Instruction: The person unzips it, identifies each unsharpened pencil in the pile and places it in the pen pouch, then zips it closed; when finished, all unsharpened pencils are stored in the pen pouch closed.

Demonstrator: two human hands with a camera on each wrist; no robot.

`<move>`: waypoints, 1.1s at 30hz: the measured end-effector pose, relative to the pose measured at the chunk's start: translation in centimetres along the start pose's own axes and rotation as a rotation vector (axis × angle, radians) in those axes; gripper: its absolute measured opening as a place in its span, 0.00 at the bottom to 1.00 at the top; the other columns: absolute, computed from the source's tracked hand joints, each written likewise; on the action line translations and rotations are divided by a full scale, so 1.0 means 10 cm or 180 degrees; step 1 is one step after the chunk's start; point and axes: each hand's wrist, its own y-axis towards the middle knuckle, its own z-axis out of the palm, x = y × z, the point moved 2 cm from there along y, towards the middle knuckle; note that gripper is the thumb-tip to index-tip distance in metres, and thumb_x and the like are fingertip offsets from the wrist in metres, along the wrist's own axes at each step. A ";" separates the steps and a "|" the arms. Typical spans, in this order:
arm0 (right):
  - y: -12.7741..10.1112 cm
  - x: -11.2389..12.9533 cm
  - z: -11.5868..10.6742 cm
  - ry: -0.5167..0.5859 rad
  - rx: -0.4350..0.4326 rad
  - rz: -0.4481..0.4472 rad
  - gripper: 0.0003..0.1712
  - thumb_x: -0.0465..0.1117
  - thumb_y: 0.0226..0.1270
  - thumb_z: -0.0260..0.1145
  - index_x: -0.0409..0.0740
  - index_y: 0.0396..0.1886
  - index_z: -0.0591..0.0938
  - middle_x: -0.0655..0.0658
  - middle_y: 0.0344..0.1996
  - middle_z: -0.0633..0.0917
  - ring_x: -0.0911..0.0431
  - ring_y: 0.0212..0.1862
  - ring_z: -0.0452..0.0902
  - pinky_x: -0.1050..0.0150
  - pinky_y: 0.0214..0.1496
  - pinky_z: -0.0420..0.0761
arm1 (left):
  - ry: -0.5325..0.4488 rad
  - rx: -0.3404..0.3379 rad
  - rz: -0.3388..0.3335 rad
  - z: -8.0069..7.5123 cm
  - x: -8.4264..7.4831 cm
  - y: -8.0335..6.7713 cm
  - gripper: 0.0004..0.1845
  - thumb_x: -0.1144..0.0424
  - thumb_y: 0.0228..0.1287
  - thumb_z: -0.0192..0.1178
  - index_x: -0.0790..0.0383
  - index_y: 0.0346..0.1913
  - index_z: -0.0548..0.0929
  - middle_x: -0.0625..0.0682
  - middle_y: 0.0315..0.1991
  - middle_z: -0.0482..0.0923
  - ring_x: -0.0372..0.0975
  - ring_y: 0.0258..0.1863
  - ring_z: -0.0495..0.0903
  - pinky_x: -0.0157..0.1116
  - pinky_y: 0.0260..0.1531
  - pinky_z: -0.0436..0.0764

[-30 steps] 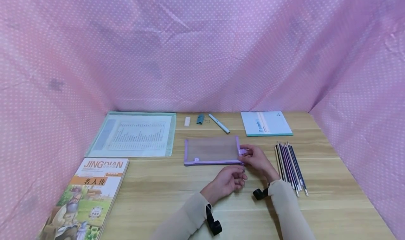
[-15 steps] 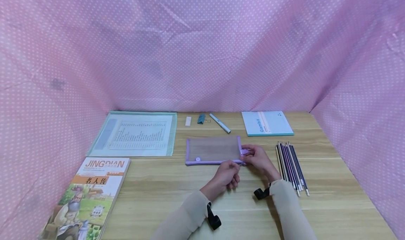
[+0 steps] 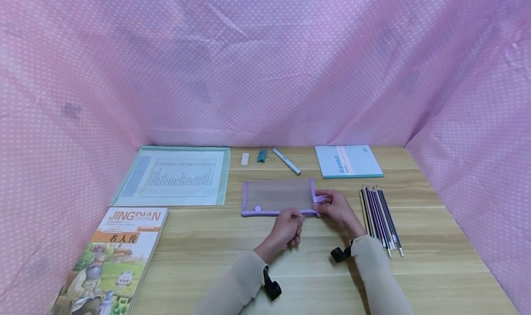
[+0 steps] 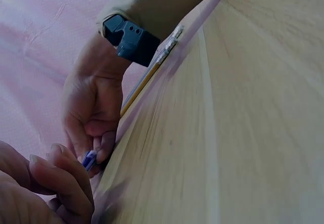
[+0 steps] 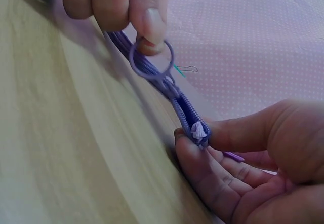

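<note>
A purple-edged mesh zip pouch (image 3: 278, 196) lies flat on the wooden table in the head view. My left hand (image 3: 285, 228) is at its near edge and pinches the zipper's ring pull (image 5: 132, 64) between thumb and finger, as the right wrist view shows. My right hand (image 3: 339, 210) pinches the pouch's right end between thumb and fingers, beside a small purple tab (image 3: 319, 199). Between the zipper slider (image 5: 171, 88) and that held end, the rows of teeth stand apart. In the left wrist view the left fingers (image 4: 63, 178) hide what they hold.
Several pencils (image 3: 379, 218) lie right of the right hand. Behind the pouch are an eraser (image 3: 245, 159), a binder clip (image 3: 262, 156), a pen (image 3: 286, 162) and a notebook (image 3: 349, 162). A document folder (image 3: 178, 176) and books (image 3: 116, 259) lie left.
My left hand has moved left along the pouch's near edge, away from the right hand, and its fingers have drawn together. The right hand stays at the pouch's right end.
</note>
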 end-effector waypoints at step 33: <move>0.00 0.02 0.01 0.0095 0.0042 0.0143 0.33 0.26 0.62 0.67 0.32 0.67 0.71 0.35 0.45 0.82 0.58 0.37 0.83 0.64 0.41 0.87 | 0.0897 -0.1125 0.0300 -1.59 -0.01 -0.46 0.06 0.73 0.72 0.49 0.71 0.39 0.77 0.50 0.11 0.70 0.35 0.06 0.67 0.30 0.07 0.66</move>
